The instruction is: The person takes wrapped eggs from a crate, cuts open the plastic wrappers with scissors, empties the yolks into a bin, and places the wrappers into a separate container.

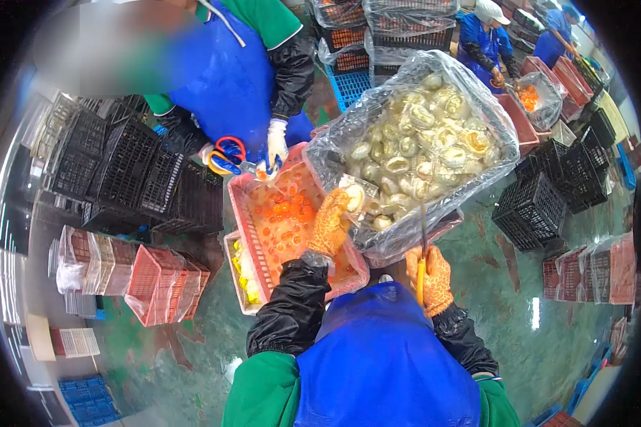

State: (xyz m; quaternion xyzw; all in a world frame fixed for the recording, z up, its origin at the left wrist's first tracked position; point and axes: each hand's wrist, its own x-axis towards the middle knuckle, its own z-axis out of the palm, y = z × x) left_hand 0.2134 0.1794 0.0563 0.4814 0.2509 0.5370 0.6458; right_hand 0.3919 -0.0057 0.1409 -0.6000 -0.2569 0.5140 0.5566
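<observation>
My left hand (328, 226), in a patterned orange glove, is closed on a pale shellfish (357, 191) that looks like an abalone, at the near left rim of a plastic-lined crate. Wrapped around the yellow handle of a knife (421, 274), my right hand (436, 279) is just in front of that crate, blade pointing up and away. Many similar abalones (420, 117) fill the lined crate (320, 153). Under my left forearm is a pink basket (236, 203) holding orange lumps (281, 211) in cloudy liquid.
Opposite me, a co-worker in a blue apron (224, 64) holds red-and-orange-handled scissors (228, 153) over the pink basket. Black crates (132, 160) are stacked at left, with red crates (165, 285) below. More black crates (528, 210) and two other workers are at right.
</observation>
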